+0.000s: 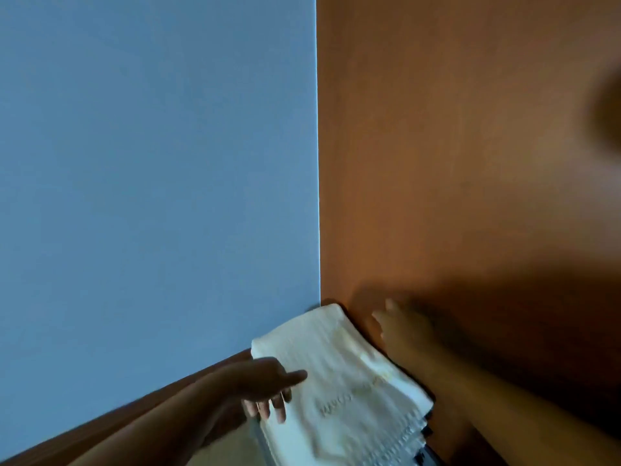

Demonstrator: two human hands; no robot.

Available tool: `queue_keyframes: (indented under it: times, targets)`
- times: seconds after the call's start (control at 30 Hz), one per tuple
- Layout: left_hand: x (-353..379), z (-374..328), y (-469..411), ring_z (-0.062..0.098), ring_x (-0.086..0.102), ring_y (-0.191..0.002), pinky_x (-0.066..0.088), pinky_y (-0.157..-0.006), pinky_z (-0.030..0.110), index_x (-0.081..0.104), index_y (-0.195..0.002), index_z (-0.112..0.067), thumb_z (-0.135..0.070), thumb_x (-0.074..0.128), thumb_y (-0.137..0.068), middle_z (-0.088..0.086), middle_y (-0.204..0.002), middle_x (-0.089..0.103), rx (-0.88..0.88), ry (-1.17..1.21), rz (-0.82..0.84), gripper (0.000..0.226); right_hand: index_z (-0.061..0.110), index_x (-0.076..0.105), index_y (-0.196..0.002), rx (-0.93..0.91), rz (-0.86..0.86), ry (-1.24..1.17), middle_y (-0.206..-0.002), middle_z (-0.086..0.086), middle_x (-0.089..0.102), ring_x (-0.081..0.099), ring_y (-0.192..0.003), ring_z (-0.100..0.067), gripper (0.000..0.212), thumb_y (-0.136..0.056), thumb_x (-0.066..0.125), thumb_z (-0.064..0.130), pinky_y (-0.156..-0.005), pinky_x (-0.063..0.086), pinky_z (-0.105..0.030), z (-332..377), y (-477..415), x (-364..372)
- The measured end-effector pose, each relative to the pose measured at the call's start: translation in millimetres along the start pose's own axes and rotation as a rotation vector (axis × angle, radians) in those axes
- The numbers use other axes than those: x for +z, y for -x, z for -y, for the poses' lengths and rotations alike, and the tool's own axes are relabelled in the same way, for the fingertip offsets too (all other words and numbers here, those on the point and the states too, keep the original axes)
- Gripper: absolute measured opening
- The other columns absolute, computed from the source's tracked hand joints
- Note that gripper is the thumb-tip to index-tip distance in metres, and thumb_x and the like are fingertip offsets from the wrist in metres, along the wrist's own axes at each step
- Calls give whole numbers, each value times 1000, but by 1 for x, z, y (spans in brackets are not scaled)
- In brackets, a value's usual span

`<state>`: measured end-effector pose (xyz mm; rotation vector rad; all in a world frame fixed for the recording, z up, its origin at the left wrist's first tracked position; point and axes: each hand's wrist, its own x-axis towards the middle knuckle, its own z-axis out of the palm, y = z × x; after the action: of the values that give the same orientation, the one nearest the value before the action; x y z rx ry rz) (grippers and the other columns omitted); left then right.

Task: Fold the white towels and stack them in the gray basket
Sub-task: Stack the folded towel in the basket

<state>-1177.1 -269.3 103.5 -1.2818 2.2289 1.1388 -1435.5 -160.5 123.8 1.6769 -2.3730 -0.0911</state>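
Observation:
A folded white towel (339,385) lies on top of a stack at the bottom middle of the view, in the corner of the room. Its layered edges show at the lower right. A gray strip along the towel's lower left looks like the gray basket's rim (260,438), mostly hidden under the towel. My left hand (268,388) hovers over the towel's left edge, fingers spread and curled down, holding nothing. My right hand (403,327) is just right of the towel's far end, blurred, fingers apart, beside the brown wall.
A blue wall (151,163) fills the left. A brown wooden wall (470,163) fills the right, close behind the towel. A brown baseboard (141,401) runs along the bottom left. A dark blurred shape (608,109) sits at the right edge.

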Motion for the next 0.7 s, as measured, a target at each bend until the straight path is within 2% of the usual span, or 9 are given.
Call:
queue_keyframes:
  times: [0.07, 0.13, 0.2, 0.27, 0.37, 0.43, 0.6, 0.7]
  targets:
    - [-83, -14, 39, 14, 66, -58, 50, -51, 23, 64, -101, -11, -57, 41, -103, 0, -87, 76, 113, -18, -320, 51, 23, 53, -137, -112, -95, -102, -140, -4, 46, 49, -130, -27, 40, -97, 53, 21, -105, 40, -38, 4, -42, -74]
    - [-153, -23, 95, 14, 69, -67, 48, -54, 21, 65, -103, -8, -50, 43, -105, -1, -97, 76, 208, -88, -626, 48, 28, 56, -131, -184, -188, -164, -130, -2, 49, 54, -123, -25, 39, -92, 57, 27, -100, 45, -41, 11, -73, -150]
    - [-202, -23, 149, 16, 68, -80, 49, -68, 24, 64, -99, -10, -51, 43, -104, -2, -99, 72, 197, -272, -848, 45, 28, 59, -123, -232, -291, -153, -121, 0, 53, 58, -115, -25, 34, -89, 59, 29, -93, 50, -41, 19, -94, -214]
    - [-237, -14, 202, 19, 63, -98, 48, -85, 30, 60, -104, -16, -53, 42, -104, 0, -107, 66, 88, -516, -1010, 41, 26, 60, -121, -274, -373, -54, -119, -2, 56, 61, -112, -27, 32, -89, 58, 22, -90, 52, -39, 33, -105, -271]
    - [-272, 14, 281, 19, 58, -113, 47, -89, 33, 55, -120, -23, -58, 40, -102, -3, -123, 60, -134, -825, -1096, 42, 27, 59, -130, -313, -448, 61, -131, -4, 56, 61, -118, -29, 42, -90, 53, 15, -95, 52, -37, 75, -109, -339]
    - [-278, 32, 320, 19, 59, -114, 46, -90, 32, 54, -124, -23, -58, 40, -102, -3, -125, 58, -226, -900, -1112, 43, 26, 55, -137, -351, -435, 110, -142, -3, 53, 57, -126, -29, 45, -93, 51, 16, -102, 49, -38, 108, -100, -357]
    - [-266, 106, 401, 19, 60, -118, 48, -96, 32, 52, -129, -24, -57, 41, -101, -5, -129, 57, -399, -904, -1241, 45, 20, 55, -133, -445, -374, 14, -135, -8, 53, 59, -118, -32, 43, -91, 55, 15, -96, 51, -42, 214, -52, -359]
    - [-241, 149, 425, 14, 60, -115, 49, -96, 31, 51, -126, -29, -60, 40, -100, -9, -125, 57, -344, -784, -1382, 42, 23, 51, -138, -507, -408, -192, -137, -6, 50, 56, -123, -30, 45, -94, 55, 26, -101, 46, -40, 268, -26, -358]
